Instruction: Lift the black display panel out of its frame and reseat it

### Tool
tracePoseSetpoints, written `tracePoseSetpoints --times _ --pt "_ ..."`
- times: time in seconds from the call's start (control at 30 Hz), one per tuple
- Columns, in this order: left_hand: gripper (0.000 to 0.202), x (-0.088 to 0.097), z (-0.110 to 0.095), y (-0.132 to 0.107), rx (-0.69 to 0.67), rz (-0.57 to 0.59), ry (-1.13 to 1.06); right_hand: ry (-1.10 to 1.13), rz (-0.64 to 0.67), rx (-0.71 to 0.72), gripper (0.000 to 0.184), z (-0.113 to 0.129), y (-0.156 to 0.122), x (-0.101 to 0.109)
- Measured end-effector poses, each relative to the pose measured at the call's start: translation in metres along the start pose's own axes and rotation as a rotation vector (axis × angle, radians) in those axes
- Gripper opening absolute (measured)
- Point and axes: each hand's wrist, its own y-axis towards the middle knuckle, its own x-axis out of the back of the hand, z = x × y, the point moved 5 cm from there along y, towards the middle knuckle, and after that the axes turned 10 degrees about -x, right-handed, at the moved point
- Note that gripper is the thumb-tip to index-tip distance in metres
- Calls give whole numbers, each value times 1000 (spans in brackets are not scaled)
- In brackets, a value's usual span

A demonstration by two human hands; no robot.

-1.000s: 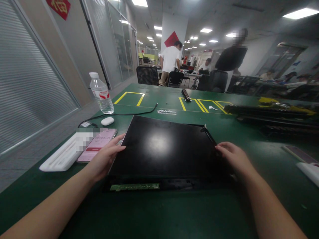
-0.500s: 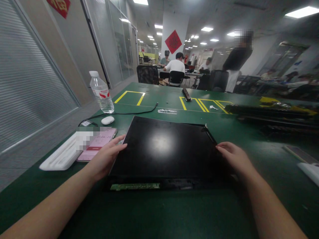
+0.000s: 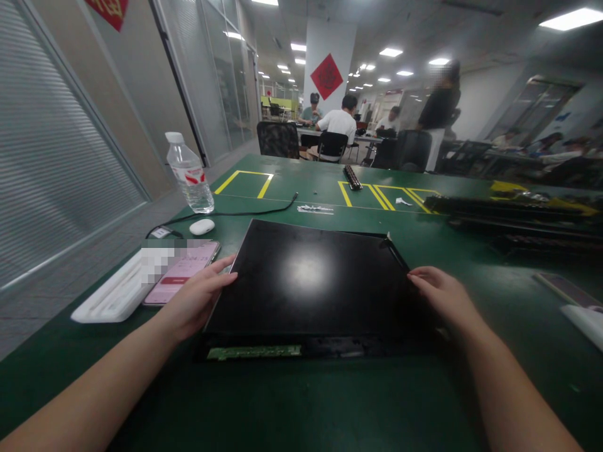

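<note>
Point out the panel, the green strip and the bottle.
Panel [image 3: 308, 279]: head view, middle of its glossy black face.
Green strip [image 3: 254, 352]: head view, middle of its length.
Bottle [image 3: 189, 176]: head view, on its label.

Upper left, the picture's edge is cropping a red diamond-shaped sign [image 3: 110, 11]. At centre, a flat glossy black panel [image 3: 320, 282] is covering part of a thin black rectangular frame [image 3: 398, 256]. Mid-right, blurring is obscuring long black strips [image 3: 504, 215]; lower, the right edge is cutting off a flat white object [image 3: 584, 323].
</note>
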Motion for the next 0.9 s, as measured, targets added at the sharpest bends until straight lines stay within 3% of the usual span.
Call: tracePoseSetpoints --times 0.63,0.9 --pt "84 1 3 2 -15 12 -10 16 -35 11 32 -1 2 1" --pt "82 6 4 2 -22 17 57 -13 -24 -9 31 1 0 1"
